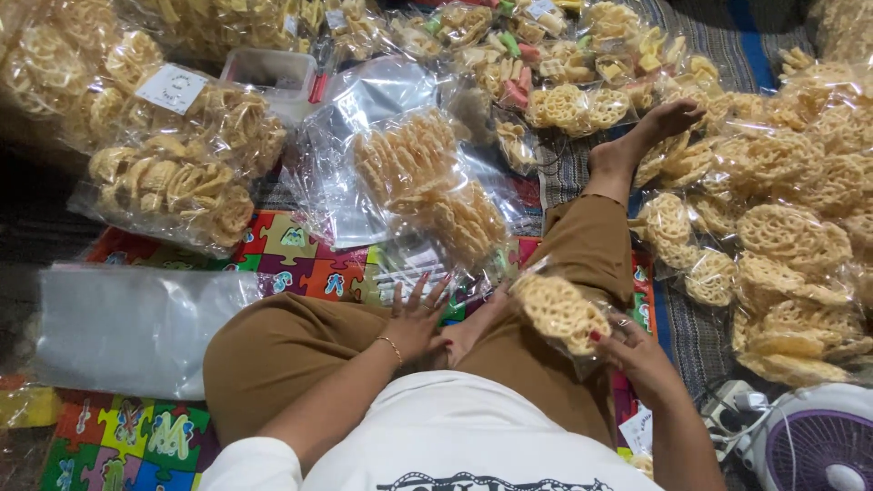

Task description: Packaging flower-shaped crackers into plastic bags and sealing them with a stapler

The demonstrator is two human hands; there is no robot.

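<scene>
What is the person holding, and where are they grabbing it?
The right hand holds a clear bag of round lattice crackers by its lower edge. The left hand holds nothing.

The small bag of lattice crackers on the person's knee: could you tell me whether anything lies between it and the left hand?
Nothing visible does. The right hand holds the small cracker bag on the knee; the left hand rests flat on the other leg, with only trouser fabric between.
</scene>
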